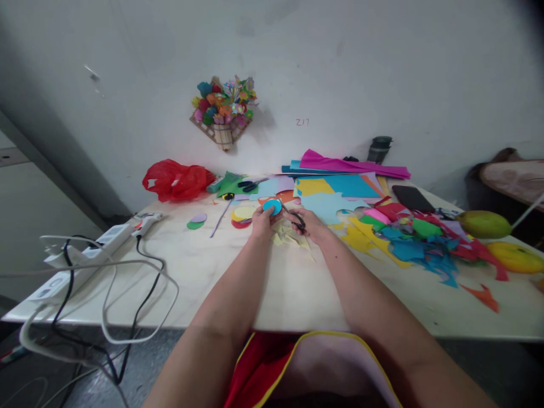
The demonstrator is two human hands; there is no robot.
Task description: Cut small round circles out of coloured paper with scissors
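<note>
The left hand [262,222] pinches a blue disc [269,203], thumb on top, its other fingers mostly hidden. Just right of the disc, the right hand [311,224] curls round dark-handled scissors [300,222]; their blade tips are hard to make out. Pale yellow scraps [292,236] lie on the disc's near side. Left of it, stacked paper circles [243,213] are partly covered by the left hand.

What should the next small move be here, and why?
I'd probably have the left hand turn the blue disc slightly towards the scissors. The left hand grips the disc, while the right hand holds the scissors with their blades close to its edge. Pale yellow scraps below and round pieces alongside suggest cutting around curves.
</note>
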